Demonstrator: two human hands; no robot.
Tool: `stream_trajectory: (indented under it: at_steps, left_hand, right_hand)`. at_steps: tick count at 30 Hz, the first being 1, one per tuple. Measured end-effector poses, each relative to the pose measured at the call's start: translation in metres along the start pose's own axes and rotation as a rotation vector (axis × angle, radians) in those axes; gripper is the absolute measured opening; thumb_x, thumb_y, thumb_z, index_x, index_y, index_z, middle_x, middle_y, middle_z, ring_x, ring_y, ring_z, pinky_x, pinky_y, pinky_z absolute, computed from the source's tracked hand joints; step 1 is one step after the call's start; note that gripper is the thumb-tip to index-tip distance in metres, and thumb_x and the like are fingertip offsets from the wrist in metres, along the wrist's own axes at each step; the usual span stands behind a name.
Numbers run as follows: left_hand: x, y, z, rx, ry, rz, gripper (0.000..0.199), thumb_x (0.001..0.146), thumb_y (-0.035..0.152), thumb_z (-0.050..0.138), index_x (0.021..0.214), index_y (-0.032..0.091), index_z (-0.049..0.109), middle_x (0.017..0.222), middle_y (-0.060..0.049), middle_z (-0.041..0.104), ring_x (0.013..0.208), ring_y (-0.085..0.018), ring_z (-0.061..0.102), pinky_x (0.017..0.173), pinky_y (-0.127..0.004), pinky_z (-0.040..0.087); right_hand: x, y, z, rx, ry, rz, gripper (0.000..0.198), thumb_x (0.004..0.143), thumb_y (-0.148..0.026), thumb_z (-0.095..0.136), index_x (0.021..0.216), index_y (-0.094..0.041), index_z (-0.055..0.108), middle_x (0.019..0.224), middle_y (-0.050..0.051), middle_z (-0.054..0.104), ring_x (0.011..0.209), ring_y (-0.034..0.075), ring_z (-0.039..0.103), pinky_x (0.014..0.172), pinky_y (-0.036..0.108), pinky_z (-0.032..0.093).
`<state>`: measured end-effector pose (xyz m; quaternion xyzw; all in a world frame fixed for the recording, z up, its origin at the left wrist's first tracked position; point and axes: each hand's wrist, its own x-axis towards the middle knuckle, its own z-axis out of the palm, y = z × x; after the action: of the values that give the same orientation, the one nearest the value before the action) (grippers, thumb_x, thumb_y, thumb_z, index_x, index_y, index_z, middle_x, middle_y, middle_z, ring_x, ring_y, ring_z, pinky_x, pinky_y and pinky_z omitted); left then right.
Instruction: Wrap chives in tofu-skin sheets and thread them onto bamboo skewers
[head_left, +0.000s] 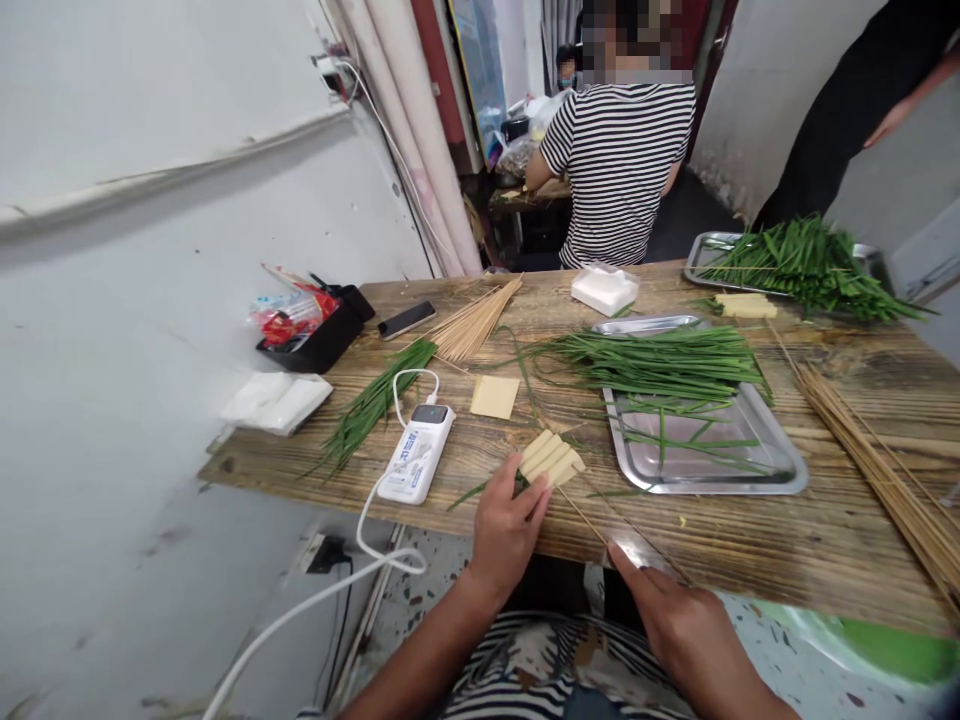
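Note:
My left hand (508,515) pinches a row of several pale yellow tofu-skin rolls (553,458) at the table's front edge. Green chive ends poke out beside its fingers. From the rolls a thin bamboo skewer (583,517) runs down to my right hand (675,615), which is closed with its index finger along the skewer's end. A shiny, blade-like surface (637,548) shows beside that fingertip; its full shape is hidden. Just beyond the rolls lies a flat stack of square tofu-skin sheets (495,397).
Chives (667,365) lie across a metal tray (712,485); more chives (814,265) fill another. Skewers (877,470) lie right, others (480,320) behind. A power bank (417,455) with white cable, phone (406,319), and black box (319,335) are left. A person in stripes (622,170) sits ahead.

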<state>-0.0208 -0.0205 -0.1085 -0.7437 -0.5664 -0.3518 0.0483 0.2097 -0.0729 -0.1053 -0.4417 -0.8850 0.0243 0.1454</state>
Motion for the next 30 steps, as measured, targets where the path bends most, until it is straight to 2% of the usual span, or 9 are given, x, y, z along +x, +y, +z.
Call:
stream_trajectory:
  at_steps: [6,15,18,21,23,25,27,30]
  left_hand:
    - [0.003,-0.003,-0.001,0.002,-0.034,-0.001,0.016,0.085,0.020,0.060,0.099,0.021,0.068,0.124,-0.012,0.056,0.112,-0.024,0.057,0.092,-0.043,0.052]
    - [0.006,0.000,-0.001,0.005,-0.016,-0.008,0.015,0.085,0.020,0.059,0.096,0.020,0.069,0.120,-0.013,0.058,0.108,-0.025,0.059,0.090,-0.043,0.053]
    - [0.005,-0.001,-0.001,0.006,-0.017,-0.010,0.014,0.085,0.020,0.059,0.096,0.020,0.069,0.121,-0.013,0.057,0.108,-0.024,0.059,0.089,-0.043,0.054]
    - [0.005,-0.001,-0.001,-0.004,-0.029,-0.013,0.016,0.085,0.019,0.060,0.099,0.020,0.068,0.123,-0.013,0.056,0.111,-0.025,0.057,0.090,-0.044,0.053]
    - [0.005,-0.001,-0.002,-0.004,-0.038,-0.019,0.017,0.085,0.019,0.059,0.100,0.020,0.068,0.124,-0.012,0.055,0.112,-0.025,0.057,0.091,-0.044,0.053]
    - [0.004,-0.001,-0.002,0.004,-0.039,-0.020,0.017,0.085,0.019,0.059,0.100,0.021,0.067,0.125,-0.012,0.055,0.112,-0.025,0.057,0.091,-0.044,0.053]
    - [0.004,-0.001,-0.002,0.011,-0.039,-0.013,0.017,0.085,0.019,0.059,0.100,0.020,0.067,0.125,-0.013,0.054,0.112,-0.026,0.057,0.092,-0.045,0.053]
    - [0.003,-0.002,-0.001,0.018,-0.034,-0.002,0.017,0.085,0.019,0.059,0.100,0.020,0.067,0.125,-0.013,0.054,0.112,-0.026,0.056,0.092,-0.046,0.053]
  right_hand:
    - [0.004,0.000,-0.001,-0.044,0.036,-0.019,0.057,0.072,0.003,0.036,0.122,-0.011,0.059,0.087,0.009,0.071,0.046,0.011,0.059,0.050,0.021,0.050]
    - [0.008,-0.004,0.001,-0.145,0.081,-0.045,0.059,0.067,0.004,0.038,0.122,-0.011,0.055,0.073,0.004,0.067,0.042,0.012,0.052,0.044,0.023,0.040]
    - [0.013,-0.009,-0.003,-0.211,0.112,-0.016,0.053,0.068,0.003,0.040,0.116,-0.011,0.057,0.066,0.003,0.064,0.043,0.013,0.050,0.045,0.025,0.037]
    - [0.019,-0.011,-0.008,-0.183,0.128,0.005,0.035,0.074,-0.001,0.042,0.101,-0.012,0.062,0.060,0.003,0.057,0.052,0.017,0.052,0.055,0.029,0.041]
    - [0.021,-0.011,-0.008,-0.126,0.131,-0.007,0.028,0.079,-0.004,0.042,0.096,-0.012,0.062,0.066,0.006,0.058,0.063,0.019,0.055,0.063,0.032,0.045]
    - [0.019,-0.008,-0.003,-0.094,0.139,-0.022,0.029,0.081,-0.005,0.040,0.100,-0.012,0.062,0.079,0.009,0.061,0.073,0.021,0.057,0.068,0.032,0.046]
    - [0.015,-0.005,0.005,-0.085,0.172,-0.031,0.035,0.082,-0.004,0.036,0.108,-0.011,0.059,0.086,0.010,0.061,0.075,0.019,0.057,0.068,0.030,0.048]
    - [0.009,-0.001,0.016,-0.044,0.190,-0.056,0.043,0.082,-0.002,0.032,0.118,-0.011,0.054,0.086,0.009,0.062,0.076,0.018,0.059,0.069,0.028,0.050]
